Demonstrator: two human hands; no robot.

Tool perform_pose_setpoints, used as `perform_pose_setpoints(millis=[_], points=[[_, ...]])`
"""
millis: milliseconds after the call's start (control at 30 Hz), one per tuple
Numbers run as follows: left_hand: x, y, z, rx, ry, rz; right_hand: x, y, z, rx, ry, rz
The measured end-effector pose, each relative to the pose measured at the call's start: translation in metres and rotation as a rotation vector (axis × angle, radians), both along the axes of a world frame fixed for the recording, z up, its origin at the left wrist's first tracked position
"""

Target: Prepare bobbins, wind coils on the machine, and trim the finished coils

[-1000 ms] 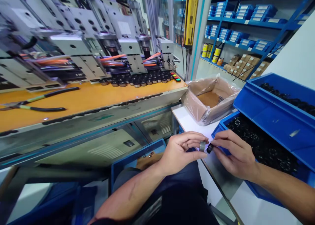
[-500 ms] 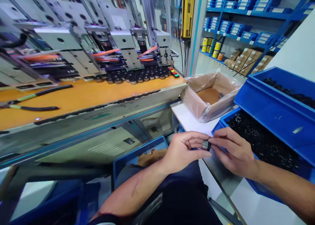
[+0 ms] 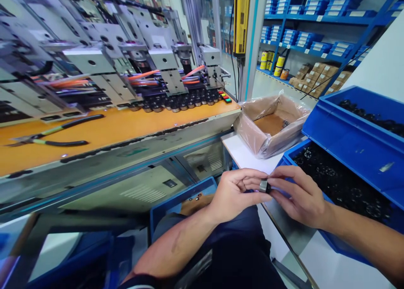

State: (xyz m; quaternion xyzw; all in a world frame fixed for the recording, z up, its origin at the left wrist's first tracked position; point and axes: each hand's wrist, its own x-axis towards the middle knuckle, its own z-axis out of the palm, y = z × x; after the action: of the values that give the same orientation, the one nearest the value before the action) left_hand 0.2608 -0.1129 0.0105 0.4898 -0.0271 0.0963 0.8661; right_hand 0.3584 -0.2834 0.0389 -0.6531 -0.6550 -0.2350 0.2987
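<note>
My left hand (image 3: 235,193) pinches a small grey metal ring (image 3: 262,185) between thumb and fingers. My right hand (image 3: 299,196) pinches a small black part (image 3: 268,188) that is pressed against the ring's right side. Both hands meet over my lap, at the near corner of a blue bin (image 3: 344,221) full of black round parts (image 3: 341,183).
A second blue bin (image 3: 356,133) sits behind the first. A plastic-lined cardboard box (image 3: 271,127) rests on the white table (image 3: 243,154). An orange bench (image 3: 104,131) carries pliers (image 3: 50,136), a row of black parts (image 3: 179,103) and grey machine heads (image 3: 164,57). Blue shelving (image 3: 315,32) stands beyond.
The ring and the black part were a little apart one second ago; my hands have brought them together and they now touch. The view has shifted slightly.
</note>
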Motion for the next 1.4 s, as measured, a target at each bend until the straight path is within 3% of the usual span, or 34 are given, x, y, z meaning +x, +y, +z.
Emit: perform_pose_setpoints(millis=[933, 1200, 1400], points=[[-0.001, -0.002, 0.004, -0.077, -0.001, -0.029, 0.0, 0.001, 0.0, 0.042, -0.051, 0.049], [-0.004, -0.001, 0.007, -0.059, 0.058, -0.042, 0.001, -0.003, 0.004, 0.013, -0.182, 0.042], [-0.001, -0.018, 0.0, -0.058, 0.076, 0.12, 0.002, 0.001, -0.001, 0.016, -0.214, 0.047]])
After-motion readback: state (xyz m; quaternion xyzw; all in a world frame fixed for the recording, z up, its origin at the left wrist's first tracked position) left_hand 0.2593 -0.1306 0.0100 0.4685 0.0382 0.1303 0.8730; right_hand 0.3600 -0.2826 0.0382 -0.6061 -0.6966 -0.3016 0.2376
